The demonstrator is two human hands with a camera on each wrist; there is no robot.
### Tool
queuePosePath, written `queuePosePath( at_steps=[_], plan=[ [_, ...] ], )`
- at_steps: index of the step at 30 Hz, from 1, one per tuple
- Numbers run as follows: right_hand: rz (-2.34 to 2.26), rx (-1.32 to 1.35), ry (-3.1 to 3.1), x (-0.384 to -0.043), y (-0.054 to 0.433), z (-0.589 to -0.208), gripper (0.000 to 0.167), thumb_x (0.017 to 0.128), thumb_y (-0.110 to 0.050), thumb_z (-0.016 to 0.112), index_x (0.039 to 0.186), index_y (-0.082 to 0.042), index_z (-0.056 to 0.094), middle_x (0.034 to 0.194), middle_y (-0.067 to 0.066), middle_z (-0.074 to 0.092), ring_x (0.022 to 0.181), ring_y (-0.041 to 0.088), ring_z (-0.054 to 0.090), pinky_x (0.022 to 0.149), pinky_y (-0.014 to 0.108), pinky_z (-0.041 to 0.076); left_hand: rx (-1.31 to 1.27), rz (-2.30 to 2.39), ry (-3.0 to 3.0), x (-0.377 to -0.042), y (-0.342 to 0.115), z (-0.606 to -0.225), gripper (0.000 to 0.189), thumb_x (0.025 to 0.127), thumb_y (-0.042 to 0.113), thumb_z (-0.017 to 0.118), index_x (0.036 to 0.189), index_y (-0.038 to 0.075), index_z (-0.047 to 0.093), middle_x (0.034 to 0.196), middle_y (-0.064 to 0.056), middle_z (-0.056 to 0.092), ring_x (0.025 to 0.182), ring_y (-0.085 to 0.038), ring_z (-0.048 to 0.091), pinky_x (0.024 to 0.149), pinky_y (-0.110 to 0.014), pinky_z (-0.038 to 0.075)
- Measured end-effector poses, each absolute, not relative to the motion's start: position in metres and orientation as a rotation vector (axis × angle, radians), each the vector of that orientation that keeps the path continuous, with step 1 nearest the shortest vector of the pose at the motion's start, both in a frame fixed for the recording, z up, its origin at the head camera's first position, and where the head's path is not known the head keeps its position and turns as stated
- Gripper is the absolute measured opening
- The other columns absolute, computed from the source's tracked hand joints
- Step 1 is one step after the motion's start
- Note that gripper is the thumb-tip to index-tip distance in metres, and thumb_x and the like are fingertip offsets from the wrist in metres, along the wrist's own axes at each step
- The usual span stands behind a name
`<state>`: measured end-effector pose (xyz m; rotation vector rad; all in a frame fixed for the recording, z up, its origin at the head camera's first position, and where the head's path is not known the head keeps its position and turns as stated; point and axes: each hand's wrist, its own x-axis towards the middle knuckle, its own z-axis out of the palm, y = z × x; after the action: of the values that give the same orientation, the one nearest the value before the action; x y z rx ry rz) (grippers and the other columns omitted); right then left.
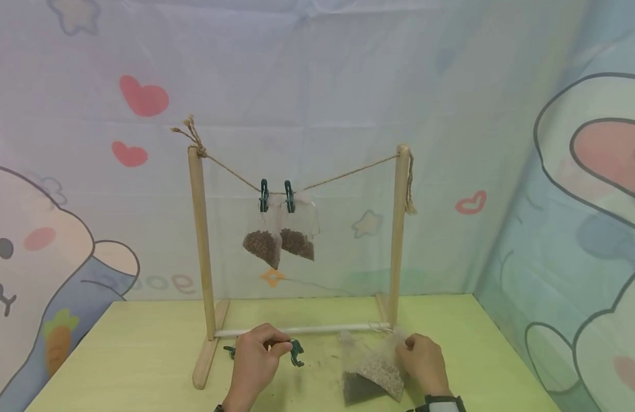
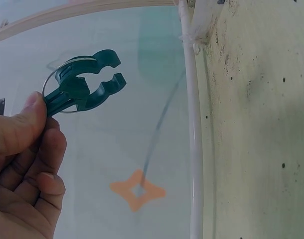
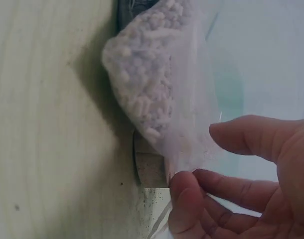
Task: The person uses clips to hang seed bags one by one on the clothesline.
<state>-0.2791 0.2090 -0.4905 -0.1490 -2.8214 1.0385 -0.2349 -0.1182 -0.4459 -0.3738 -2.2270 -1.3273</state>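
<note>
My left hand [image 1: 257, 357] pinches a dark green clip [image 2: 75, 92] by its handles between thumb and fingers. The clip's rounded jaws stand apart, with nothing between them. In the head view, my right hand [image 1: 424, 360] is at the upper right edge of a clear bag of pale pellets [image 1: 384, 375]. The right wrist view shows its curled fingers against the bag's thin film, the thumb a little away from the fingertips. That bag overlaps a bag of dark grains [image 1: 359, 389]. Another green clip [image 1: 229, 351] is partly hidden behind my left hand.
A wooden frame [image 1: 200, 240] carries a sagging rope [image 1: 348, 171]. Two green clips [image 1: 264, 195] hold bags of brown pellets [image 1: 261, 245] on it. A white bar [image 1: 322, 329] joins the frame's feet on the yellow table [image 1: 142, 343]. Behind hangs a printed cloth.
</note>
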Motion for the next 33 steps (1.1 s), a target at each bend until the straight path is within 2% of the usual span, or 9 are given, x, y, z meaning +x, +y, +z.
queuePosePath(
  at_steps=[4, 10, 15, 21, 26, 29, 33],
  plan=[
    [1.058, -0.128, -2.783, -0.279, 0.204, -0.490, 0.032, 0.091, -0.011, 0.064, 0.108, 0.017, 0.068, 0.098, 0.027, 0.072, 0.091, 0.043, 0.070, 0.075, 0.052, 0.059, -0.365, -1.326, -2.235, -0.235, -0.118, -0.446, 0.012, 0.077, 0.002, 0.087, 0.077, 0.012, 0.080, 0.073, 0.003, 0.071, 0.061, -0.004, 0.057, 0.056, -0.021, 0.045],
    [1.131, -0.166, -2.750, -0.279, 0.196, -0.489, 0.036, 0.093, -0.014, 0.067, 0.108, 0.018, 0.069, 0.106, 0.033, 0.071, 0.093, 0.046, 0.071, 0.075, 0.051, 0.060, -0.358, -1.306, -2.225, -0.236, -0.118, -0.447, 0.012, 0.076, 0.002, 0.087, 0.077, 0.011, 0.080, 0.073, 0.003, 0.072, 0.060, -0.004, 0.056, 0.055, -0.021, 0.045],
    [1.290, -0.177, -2.660, -0.279, 0.189, -0.485, 0.036, 0.094, -0.017, 0.070, 0.110, 0.015, 0.071, 0.101, 0.029, 0.074, 0.081, 0.034, 0.074, 0.067, 0.043, 0.060, -0.357, -1.277, -2.207, -0.236, -0.116, -0.447, 0.013, 0.074, 0.001, 0.087, 0.076, 0.011, 0.079, 0.071, 0.004, 0.071, 0.059, -0.001, 0.054, 0.053, -0.021, 0.045],
    [1.387, -0.158, -2.639, -0.275, 0.181, -0.474, 0.033, 0.093, -0.013, 0.071, 0.112, 0.014, 0.071, 0.094, 0.024, 0.076, 0.068, 0.023, 0.073, 0.060, 0.035, 0.057, -0.378, -1.272, -2.185, -0.235, -0.115, -0.445, 0.014, 0.074, 0.000, 0.087, 0.077, 0.011, 0.079, 0.071, 0.004, 0.070, 0.058, -0.001, 0.053, 0.053, -0.022, 0.045],
    [1.398, -0.085, -2.653, -0.270, 0.179, -0.465, 0.024, 0.091, -0.008, 0.068, 0.106, 0.009, 0.076, 0.098, 0.020, 0.077, 0.064, 0.017, 0.066, 0.057, 0.032, 0.052, -0.374, -1.270, -2.188, -0.232, -0.113, -0.442, 0.014, 0.074, -0.001, 0.087, 0.077, 0.011, 0.079, 0.071, 0.005, 0.070, 0.058, -0.001, 0.053, 0.053, -0.022, 0.045],
    [1.397, -0.034, -2.641, -0.266, 0.178, -0.459, 0.017, 0.092, -0.007, 0.066, 0.097, 0.002, 0.080, 0.092, 0.013, 0.077, 0.063, 0.015, 0.062, 0.057, 0.031, 0.051, -0.361, -1.303, -2.184, -0.228, -0.111, -0.437, 0.014, 0.074, -0.001, 0.087, 0.077, 0.011, 0.079, 0.071, 0.005, 0.069, 0.058, -0.001, 0.051, 0.053, -0.022, 0.044],
    [1.414, 0.031, -2.637, -0.260, 0.176, -0.448, 0.014, 0.095, -0.009, 0.068, 0.089, -0.005, 0.081, 0.074, 0.002, 0.069, 0.060, 0.016, 0.058, 0.058, 0.032, 0.049, -0.345, -1.384, -2.162, -0.224, -0.107, -0.431, 0.013, 0.075, 0.002, 0.087, 0.078, 0.012, 0.080, 0.072, 0.004, 0.070, 0.059, -0.003, 0.051, 0.056, -0.022, 0.044]
  ],
)
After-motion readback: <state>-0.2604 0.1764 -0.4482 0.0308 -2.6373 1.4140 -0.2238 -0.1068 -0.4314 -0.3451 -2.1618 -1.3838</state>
